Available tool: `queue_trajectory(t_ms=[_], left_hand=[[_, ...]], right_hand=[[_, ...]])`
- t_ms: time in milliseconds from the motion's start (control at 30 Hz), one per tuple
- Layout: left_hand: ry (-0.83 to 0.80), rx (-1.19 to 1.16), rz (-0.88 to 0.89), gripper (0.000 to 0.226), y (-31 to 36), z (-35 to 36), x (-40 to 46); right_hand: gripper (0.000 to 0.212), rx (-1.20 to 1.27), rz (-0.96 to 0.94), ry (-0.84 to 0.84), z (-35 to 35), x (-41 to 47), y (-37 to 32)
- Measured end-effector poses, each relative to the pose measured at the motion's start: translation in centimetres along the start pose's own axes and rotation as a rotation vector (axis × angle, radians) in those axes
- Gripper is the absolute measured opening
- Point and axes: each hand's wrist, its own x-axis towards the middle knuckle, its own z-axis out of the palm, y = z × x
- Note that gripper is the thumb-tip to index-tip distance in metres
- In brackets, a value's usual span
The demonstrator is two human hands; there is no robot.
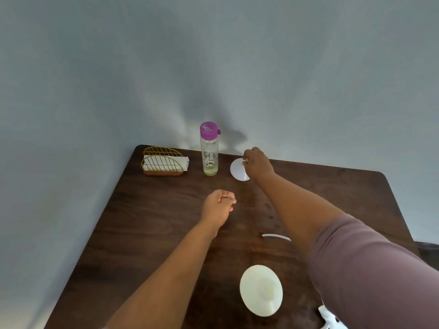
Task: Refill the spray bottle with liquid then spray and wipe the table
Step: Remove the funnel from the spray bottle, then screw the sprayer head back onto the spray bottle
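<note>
Presently, the right hand (257,163) reaches to the far edge of the dark wooden counter (147,224), fingers pinched on the rim of a small white funnel-like disc (237,170) lying just right of the clear bottle (209,153). That bottle stands upright with its purple cap (208,130) on; only a shallow layer of pale liquid shows at the bottom. The left hand (219,206) hovers mid-counter, loosely clenched, holding nothing visible.

Near the person sits a pale round object (260,290), possibly the spray bottle seen from above; cannot tell for sure. A thin white tube (276,236) lies between it and the right forearm, likely the sprayer's dip tube. A gold wire holder with white napkins (165,162) stands at the far left corner, ready for wiping.

Step in hand, by judgement: fetching the funnel piece for the refill. To do it well, lift it cleanly by the rim without brushing the tall bottle, which looks easy to topple. Bring it straight back and seat it in the opening before uncapping the liquid; the free left hand could steady the receiving vessel.
</note>
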Motion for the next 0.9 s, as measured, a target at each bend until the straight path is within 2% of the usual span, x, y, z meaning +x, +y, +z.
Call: queue_trajectory(t_ms=[267, 500, 700, 900], left_hand=[[0.032, -0.013, -0.001, 0.006, -1.0, -1.1, 0.3], [0.035, 0.009, 0.02, 0.006, -0.9, -1.7, -0.7], [0.029, 0.043, 0.061, 0.007, -0.5, -2.1, -2.8], [-0.045, 0.202, 0.223, 0.008, -1.5, -1.8, -7.0]], right_hand=[[0.017, 0.049, 0.048, -0.004, 1.1, 0.5, 0.3], [0.043, 0.198, 0.098, 0.024, 0.3, -1.2, 0.3], [0.039, 0.311, 0.185, 0.13, -2.0, -6.0, 0.5], [0.029, 0.376, 0.361, 0.282, -5.0, -15.6, 3.0]])
